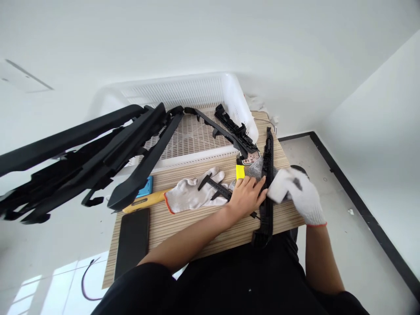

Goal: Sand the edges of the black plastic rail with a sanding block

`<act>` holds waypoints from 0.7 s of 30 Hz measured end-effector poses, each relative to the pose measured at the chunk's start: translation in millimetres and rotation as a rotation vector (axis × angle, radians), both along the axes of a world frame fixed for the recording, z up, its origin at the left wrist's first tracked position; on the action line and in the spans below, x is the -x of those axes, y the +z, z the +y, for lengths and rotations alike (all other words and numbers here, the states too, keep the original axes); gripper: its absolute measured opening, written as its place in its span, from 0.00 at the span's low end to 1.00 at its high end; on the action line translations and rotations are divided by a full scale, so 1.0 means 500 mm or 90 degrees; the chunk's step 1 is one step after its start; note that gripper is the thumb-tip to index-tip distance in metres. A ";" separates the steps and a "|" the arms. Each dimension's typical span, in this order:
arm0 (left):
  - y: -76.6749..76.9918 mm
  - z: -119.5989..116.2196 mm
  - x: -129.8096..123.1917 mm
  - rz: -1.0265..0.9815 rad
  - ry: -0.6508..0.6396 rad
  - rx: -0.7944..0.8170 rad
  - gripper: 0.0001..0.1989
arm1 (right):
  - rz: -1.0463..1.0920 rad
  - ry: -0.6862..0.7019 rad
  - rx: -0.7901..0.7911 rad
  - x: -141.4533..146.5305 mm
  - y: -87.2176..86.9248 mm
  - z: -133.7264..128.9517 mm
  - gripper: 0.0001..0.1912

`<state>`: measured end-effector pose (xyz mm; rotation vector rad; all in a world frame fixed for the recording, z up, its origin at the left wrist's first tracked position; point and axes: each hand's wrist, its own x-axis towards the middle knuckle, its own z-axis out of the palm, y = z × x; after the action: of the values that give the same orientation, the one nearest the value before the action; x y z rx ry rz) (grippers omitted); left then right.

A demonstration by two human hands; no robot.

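Note:
A long black plastic part (268,175) lies lengthwise on the wood-grain table (203,236), near its right end. My bare left hand (246,195) rests on the part's left side, thumb and fingers pressed against it. On the other side, my right hand (303,194), in a white glove with a red cuff, is closed on a white block or pad (278,186), which touches or nearly touches the part. Grey cloth (255,171) lies partly under the part. Beside my left hand are a black caliper (216,187), a yellow tag (240,171) and an empty white glove (190,194).
Behind the table edge stands a white basket (238,98) holding black parts (229,124). More long black parts (131,140) jut out over its left side. A wooden handle (147,201), a blue object (145,186) and a dark flat object (133,238) lie at the left.

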<state>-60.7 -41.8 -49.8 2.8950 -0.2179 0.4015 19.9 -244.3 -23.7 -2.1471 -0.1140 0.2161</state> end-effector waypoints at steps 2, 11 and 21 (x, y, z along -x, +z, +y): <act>-0.002 -0.001 0.000 -0.009 0.000 0.004 0.22 | -0.078 -0.137 -0.013 0.004 0.004 -0.004 0.31; -0.006 -0.001 -0.005 -0.013 -0.003 0.014 0.21 | 0.007 -0.101 -0.041 0.023 0.010 -0.003 0.32; -0.009 0.001 -0.010 -0.011 -0.011 0.006 0.22 | 0.018 0.019 0.049 -0.021 0.033 -0.007 0.29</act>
<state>-55.5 -41.3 -54.1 2.8794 -0.2418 0.4228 30.4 -247.6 -7.4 -2.2190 -0.1243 0.2721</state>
